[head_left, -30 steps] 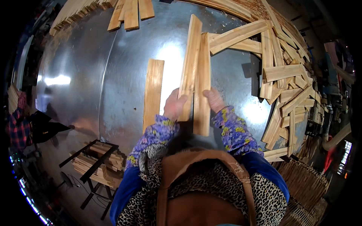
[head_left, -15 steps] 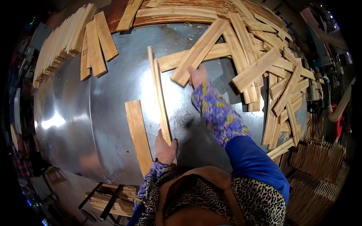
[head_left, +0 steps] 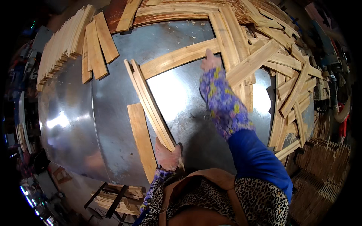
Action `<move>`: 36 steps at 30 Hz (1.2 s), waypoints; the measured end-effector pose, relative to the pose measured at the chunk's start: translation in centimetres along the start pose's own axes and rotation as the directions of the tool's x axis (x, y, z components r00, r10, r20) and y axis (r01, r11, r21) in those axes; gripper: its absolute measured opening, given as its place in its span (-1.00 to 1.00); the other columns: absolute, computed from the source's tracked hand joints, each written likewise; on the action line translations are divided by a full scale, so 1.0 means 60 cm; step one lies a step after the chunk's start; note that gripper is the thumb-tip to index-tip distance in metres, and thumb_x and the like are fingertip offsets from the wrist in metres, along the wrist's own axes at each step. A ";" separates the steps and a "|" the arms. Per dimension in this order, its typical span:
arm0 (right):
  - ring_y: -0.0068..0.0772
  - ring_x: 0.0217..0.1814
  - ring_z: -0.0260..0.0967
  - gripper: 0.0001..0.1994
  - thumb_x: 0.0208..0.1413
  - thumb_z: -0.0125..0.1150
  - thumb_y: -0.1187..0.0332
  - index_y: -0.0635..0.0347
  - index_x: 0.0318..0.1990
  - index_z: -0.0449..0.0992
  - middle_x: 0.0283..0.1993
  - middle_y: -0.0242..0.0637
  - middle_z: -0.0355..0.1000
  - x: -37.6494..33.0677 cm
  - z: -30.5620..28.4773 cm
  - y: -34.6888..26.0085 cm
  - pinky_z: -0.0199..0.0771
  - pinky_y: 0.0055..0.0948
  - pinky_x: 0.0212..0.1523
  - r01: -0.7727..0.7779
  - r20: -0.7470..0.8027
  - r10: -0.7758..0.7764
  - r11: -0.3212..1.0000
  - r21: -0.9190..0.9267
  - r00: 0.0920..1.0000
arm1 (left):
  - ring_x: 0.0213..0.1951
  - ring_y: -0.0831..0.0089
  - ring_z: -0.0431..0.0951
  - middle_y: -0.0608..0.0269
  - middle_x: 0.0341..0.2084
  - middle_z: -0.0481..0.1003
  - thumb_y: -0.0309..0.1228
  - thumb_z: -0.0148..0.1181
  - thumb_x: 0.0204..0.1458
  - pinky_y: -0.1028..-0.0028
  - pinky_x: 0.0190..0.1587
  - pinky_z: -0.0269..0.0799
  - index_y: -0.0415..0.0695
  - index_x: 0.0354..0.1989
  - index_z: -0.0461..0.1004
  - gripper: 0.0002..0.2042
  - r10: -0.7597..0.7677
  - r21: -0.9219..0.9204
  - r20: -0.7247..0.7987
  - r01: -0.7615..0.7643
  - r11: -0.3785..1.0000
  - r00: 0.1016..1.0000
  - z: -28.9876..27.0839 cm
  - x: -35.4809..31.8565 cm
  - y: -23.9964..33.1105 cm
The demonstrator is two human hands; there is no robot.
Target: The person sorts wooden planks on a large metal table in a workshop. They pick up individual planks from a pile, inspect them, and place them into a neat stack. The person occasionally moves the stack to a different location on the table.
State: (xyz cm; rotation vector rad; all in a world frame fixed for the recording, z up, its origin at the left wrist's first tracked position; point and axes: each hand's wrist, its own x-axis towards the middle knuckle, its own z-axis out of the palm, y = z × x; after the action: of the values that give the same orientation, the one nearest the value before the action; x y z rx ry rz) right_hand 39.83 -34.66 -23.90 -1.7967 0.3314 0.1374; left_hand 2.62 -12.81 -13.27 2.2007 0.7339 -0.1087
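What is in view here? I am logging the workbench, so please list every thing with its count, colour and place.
metal sheet table: one, shiny grey, fills the middle.
long wooden slats: two or three, pale, held together, slanting from upper left toward the near edge.
single slat: one, tan, lying flat left of the held ones.
cross slat: one, pale, under the far hand.
stacked slats: many, pale, far left edge.
loose slat heap: many, tan, right side.
left hand: grips the long slats' near end.
right hand: reaches out, touching the cross slat.
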 end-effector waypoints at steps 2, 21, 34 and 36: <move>-0.22 -0.30 0.40 -0.83 0.42 0.19 0.28 0.17 -0.05 0.43 -0.21 -0.19 0.44 0.086 0.009 -0.039 0.43 -0.18 -0.18 -0.212 0.120 0.190 0.955 0.209 0.974 | 0.08 -0.27 0.63 -0.25 0.02 0.59 -0.30 0.50 -0.07 -0.03 0.17 0.57 -0.29 0.39 0.34 -0.21 -0.037 -0.082 -0.007 0.036 0.996 0.999 -0.010 0.007 0.001; 0.06 0.44 0.50 -0.51 0.26 0.30 0.09 0.08 0.28 0.62 0.23 0.12 0.62 -0.131 -0.210 0.015 0.48 -0.11 0.43 0.160 0.073 -0.166 0.607 -0.779 0.983 | 0.13 -0.39 0.56 -0.39 0.08 0.52 -0.39 0.38 0.04 -0.17 0.20 0.53 -0.30 0.48 0.25 -0.22 0.103 0.118 -0.218 -0.079 0.990 0.971 -0.008 -0.109 -0.215; -0.11 0.07 0.66 -0.57 0.40 0.24 0.11 0.28 0.18 0.67 -0.05 -0.01 0.70 -0.002 -0.149 -0.199 0.59 -0.13 0.14 0.097 0.206 0.008 0.862 -0.497 0.978 | 0.02 -0.45 0.56 -0.42 -0.03 0.55 -0.51 0.28 -0.11 -0.19 0.09 0.54 -0.35 0.37 0.36 -0.27 0.183 0.109 -0.211 -0.163 0.981 0.960 -0.023 -0.097 -0.201; -0.24 0.10 0.63 -0.50 0.41 0.28 0.11 0.44 0.21 0.62 0.01 -0.09 0.70 -0.064 -0.176 -0.196 0.59 -0.24 0.16 0.101 0.318 0.082 0.848 -0.521 0.945 | 0.01 -0.44 0.56 -0.39 -0.04 0.55 -0.52 0.26 -0.12 -0.20 0.08 0.53 -0.30 0.36 0.38 -0.29 0.190 0.019 -0.151 -0.189 0.982 0.970 -0.035 -0.091 -0.187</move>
State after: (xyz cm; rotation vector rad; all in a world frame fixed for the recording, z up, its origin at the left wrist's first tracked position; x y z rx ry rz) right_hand 38.77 -41.68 -9.26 -2.2798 0.0363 0.5659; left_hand -8.27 -8.09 -17.67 2.2895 0.6010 0.1558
